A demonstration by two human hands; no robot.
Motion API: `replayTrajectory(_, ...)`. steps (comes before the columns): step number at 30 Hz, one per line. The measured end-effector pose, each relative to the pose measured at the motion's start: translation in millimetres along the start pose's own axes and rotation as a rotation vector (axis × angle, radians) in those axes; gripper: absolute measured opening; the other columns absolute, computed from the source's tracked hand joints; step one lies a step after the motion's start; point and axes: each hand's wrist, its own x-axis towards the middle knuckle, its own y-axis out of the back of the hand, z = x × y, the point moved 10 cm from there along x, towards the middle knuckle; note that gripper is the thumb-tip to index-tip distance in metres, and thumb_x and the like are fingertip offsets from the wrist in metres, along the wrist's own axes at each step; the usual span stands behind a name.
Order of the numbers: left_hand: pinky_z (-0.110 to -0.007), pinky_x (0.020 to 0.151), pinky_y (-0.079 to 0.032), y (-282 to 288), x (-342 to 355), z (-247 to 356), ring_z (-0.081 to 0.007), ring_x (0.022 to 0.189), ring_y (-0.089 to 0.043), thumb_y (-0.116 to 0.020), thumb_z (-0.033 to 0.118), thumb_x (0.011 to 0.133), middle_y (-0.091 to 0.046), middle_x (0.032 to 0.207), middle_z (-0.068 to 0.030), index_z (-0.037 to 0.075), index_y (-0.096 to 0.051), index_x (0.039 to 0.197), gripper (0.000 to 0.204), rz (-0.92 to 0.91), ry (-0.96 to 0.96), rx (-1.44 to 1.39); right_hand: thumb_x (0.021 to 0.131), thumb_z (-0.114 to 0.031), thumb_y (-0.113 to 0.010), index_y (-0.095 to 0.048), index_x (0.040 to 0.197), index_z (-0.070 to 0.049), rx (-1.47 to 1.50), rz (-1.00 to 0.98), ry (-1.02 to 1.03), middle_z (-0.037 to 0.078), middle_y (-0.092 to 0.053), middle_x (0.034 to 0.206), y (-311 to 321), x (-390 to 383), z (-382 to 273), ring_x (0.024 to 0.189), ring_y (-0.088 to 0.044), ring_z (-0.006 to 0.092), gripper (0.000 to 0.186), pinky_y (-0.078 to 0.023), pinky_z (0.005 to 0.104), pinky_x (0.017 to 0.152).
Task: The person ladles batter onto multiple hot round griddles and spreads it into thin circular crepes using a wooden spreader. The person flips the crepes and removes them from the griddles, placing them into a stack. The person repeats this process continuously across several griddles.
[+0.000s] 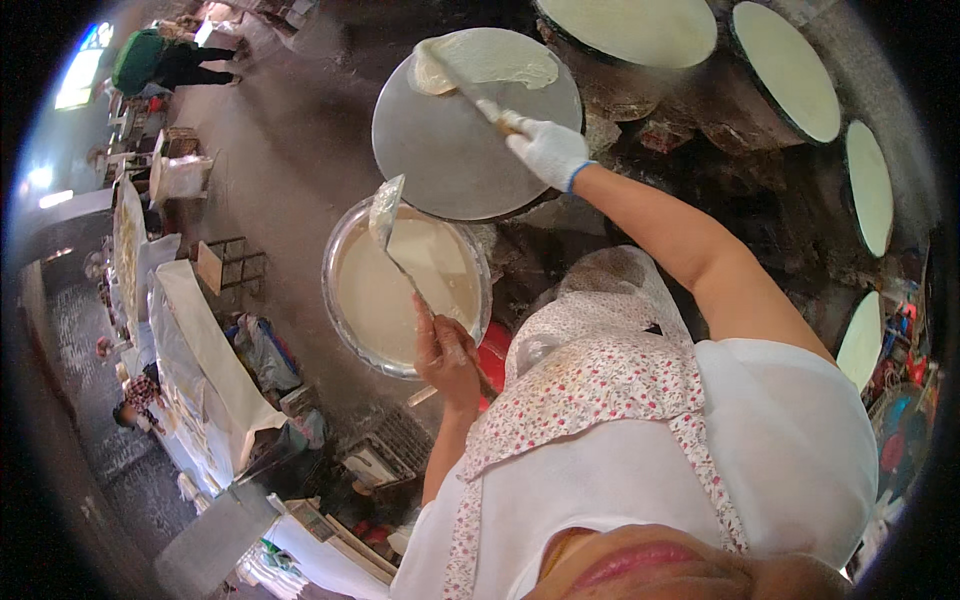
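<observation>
My left hand (447,355) is bare and closed round the handle of a long ladle (384,212). The ladle's batter-coated bowl hangs over the far left rim of a round metal basin (335,325), which holds pale, creamy batter (400,290). Beyond the basin lies a round grey griddle (450,150). My right hand (550,152), in a white glove with a blue cuff, grips the handle of a spreader (462,88). Its batter-coated end rests at the griddle's far left, in a strip of wet batter (505,62) along the far edge. Most of the griddle surface is bare.
Several more griddles, covered with pale rounds (630,28), curve from the far side down my right. Something red (493,355) stands beside the basin. At left are a white-covered table (205,340), a small wooden stool (232,265) and a dark crate (395,440). A person in green (140,62) is far off.
</observation>
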Motion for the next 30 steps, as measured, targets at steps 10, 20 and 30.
replayTrajectory(10,-0.023,0.051,-0.041,-29,-21,11,-0.0051,0.057,-0.046,-0.050,0.004,0.112,-0.054,0.074,0.0008,0.004,-0.043,0.162,0.050,0.109,0.094,0.045,0.098,-0.050,-0.060,-0.069,0.139,-0.022,-0.026,-0.152,0.030,0.017,-0.073,0.129,15,20,15,0.113,-0.071,0.0382,0.050,-0.055,0.0425,0.098)
replayTrajectory(20,-0.022,0.049,-0.037,-64,-31,16,-0.0047,0.057,-0.047,-0.055,0.004,0.110,-0.056,0.073,0.0011,0.002,-0.049,0.158,0.048,0.177,0.038,0.001,0.098,-0.047,-0.053,-0.073,0.133,-0.024,0.007,-0.227,0.182,0.016,-0.076,0.118,26,52,5,0.107,-0.073,0.0361,0.047,-0.057,0.0438,0.094)
replayTrajectory(30,-0.021,0.045,-0.039,-85,-46,-5,-0.0048,0.053,-0.046,-0.053,-0.001,0.108,-0.057,0.075,0.0003,0.005,-0.048,0.159,0.051,0.254,0.086,-0.025,0.101,-0.044,-0.055,-0.067,0.143,-0.026,0.069,-0.323,0.224,0.016,-0.075,0.127,23,91,28,0.108,-0.075,0.0325,0.047,-0.056,0.0410,0.099)
